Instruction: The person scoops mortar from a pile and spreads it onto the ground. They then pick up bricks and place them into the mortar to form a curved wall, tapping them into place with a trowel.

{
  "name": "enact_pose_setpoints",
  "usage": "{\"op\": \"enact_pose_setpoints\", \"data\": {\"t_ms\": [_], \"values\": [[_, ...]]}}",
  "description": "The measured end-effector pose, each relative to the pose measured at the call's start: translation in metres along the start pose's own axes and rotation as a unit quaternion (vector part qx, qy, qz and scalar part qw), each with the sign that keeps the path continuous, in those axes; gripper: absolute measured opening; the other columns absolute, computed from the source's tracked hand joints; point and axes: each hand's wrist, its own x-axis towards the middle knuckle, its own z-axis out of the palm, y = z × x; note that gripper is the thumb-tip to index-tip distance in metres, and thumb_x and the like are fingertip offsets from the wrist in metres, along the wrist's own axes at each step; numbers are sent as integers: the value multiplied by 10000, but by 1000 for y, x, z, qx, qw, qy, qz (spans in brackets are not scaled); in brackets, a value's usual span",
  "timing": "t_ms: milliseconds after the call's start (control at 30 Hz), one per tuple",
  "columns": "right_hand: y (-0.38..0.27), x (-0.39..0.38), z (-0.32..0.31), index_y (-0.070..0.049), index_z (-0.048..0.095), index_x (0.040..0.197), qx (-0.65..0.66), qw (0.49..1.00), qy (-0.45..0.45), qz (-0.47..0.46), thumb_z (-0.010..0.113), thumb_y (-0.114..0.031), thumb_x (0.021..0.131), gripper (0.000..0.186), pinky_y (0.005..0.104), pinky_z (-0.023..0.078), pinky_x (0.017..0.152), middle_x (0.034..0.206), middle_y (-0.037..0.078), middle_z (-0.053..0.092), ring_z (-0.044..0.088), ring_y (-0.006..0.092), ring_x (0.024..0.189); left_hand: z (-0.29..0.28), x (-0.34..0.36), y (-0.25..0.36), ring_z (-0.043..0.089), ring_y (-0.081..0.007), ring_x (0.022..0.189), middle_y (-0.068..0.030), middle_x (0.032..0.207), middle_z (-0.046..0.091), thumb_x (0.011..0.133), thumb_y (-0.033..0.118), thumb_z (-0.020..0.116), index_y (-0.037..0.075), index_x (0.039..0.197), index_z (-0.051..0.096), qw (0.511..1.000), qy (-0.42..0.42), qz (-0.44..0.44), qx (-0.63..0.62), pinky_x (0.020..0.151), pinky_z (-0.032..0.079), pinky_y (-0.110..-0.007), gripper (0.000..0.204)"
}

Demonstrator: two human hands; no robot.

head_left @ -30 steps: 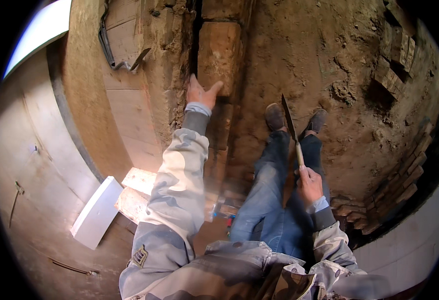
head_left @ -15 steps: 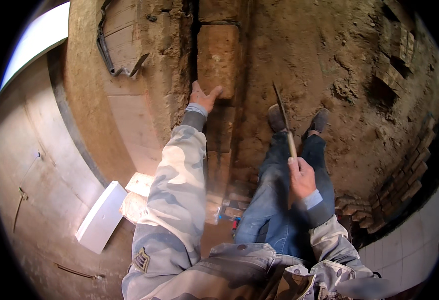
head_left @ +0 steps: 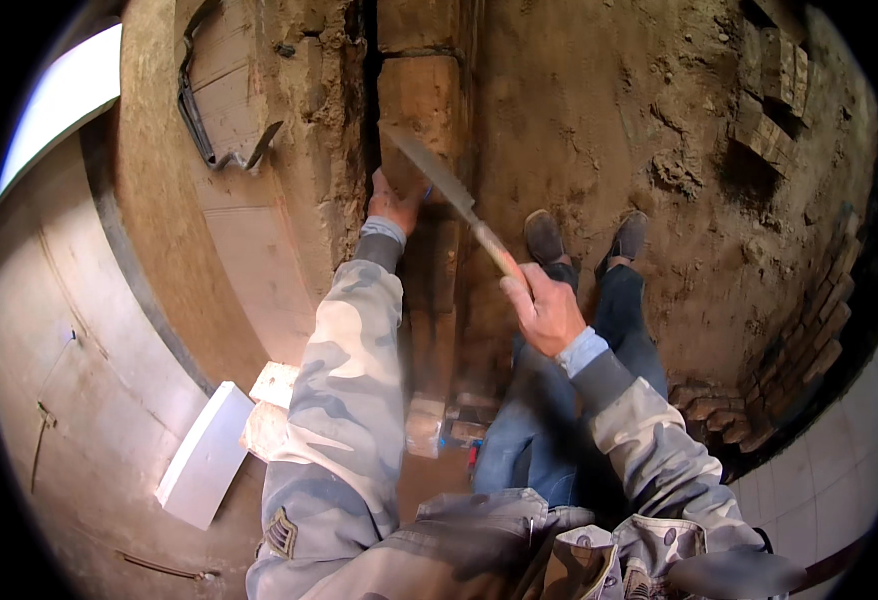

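Swung leftward, the trowel (head_left: 447, 185) held by the right hand (head_left: 549, 312) now crosses above the brick (head_left: 419, 92) just beyond the left hand (head_left: 393, 208), whose grip is unclear; steady bracing should limit shifting.

The camouflage jacket (head_left: 399, 550) mixes beige and grey-blue, with a chevron patch (head_left: 281, 532) on its left sleeve, dark cuffs (head_left: 604, 382), pale-blue inner cuffs (head_left: 581, 350), blue jeans (head_left: 534, 425) and dark shoes (head_left: 544, 238).
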Motion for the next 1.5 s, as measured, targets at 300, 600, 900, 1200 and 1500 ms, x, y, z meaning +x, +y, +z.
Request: {"op": "enact_pose_setpoints", "data": {"t_ms": [300, 600, 900, 1200, 1500], "values": [[4, -48, 40, -70, 557, 965, 410, 850, 7, 330, 455, -467, 1068, 422, 312, 388, 446, 611, 19, 481, 461, 149, 473, -2, -1, 11, 598, -404, 1225, -291, 1324, 600, 802, 450, 818, -49, 1458, 328, 997, 18, -30, 64, 1039, 467, -415, 960], [-15, 9, 62, -99, 517, 932, 499, 763, -6, 411, 427, -560, 1049, 484, 304, 377, 428, 634, -4, 448, 424, 130, 471, 0, -5, 12, 608, -387, 1217, -264, 1307, 619, 808, 461, 805, -3, 1471, 331, 999, 5, -28, 28, 1033, 472, -419, 937], [-47, 116, -11, -100, 502, 974, 505, 798, -21, 329, 426, -576, 1045, 487, 291, 370, 440, 650, -25, 426, 400, 104, 483, 2, -1, 7, 569, -417, 1259, -309, 1366, 562, 799, 501, 797, -28, 1516, 278, 999, -4, -35, 22, 1064, 456, -430, 1032], [-79, 36, -36, -83, 523, 903, 339, 896, -33, 284, 565, -395, 1037, 342, 298, 371, 413, 615, -20, 465, 437, 113, 444, -3, -9, 33, 552, -436, 1275, -318, 1408, 527, 816, 535, 776, 38, 1580, 182, 985, -33, -152, 69, 1071, 451, -455, 1087], [-83, 112, -74, -12, 605, 910, -195, 977, 76, -39, 640, -248, 957, 243, 499, 510, 663, 803, 283, 641, 624, 508, 817, 27, -85, 101, 451, -450, 1350, -343, 1453, 442, 874, 521, 697, -59, 1491, 348, 975, 90, -198, -49, 1143, 373, -458, 916]]}}
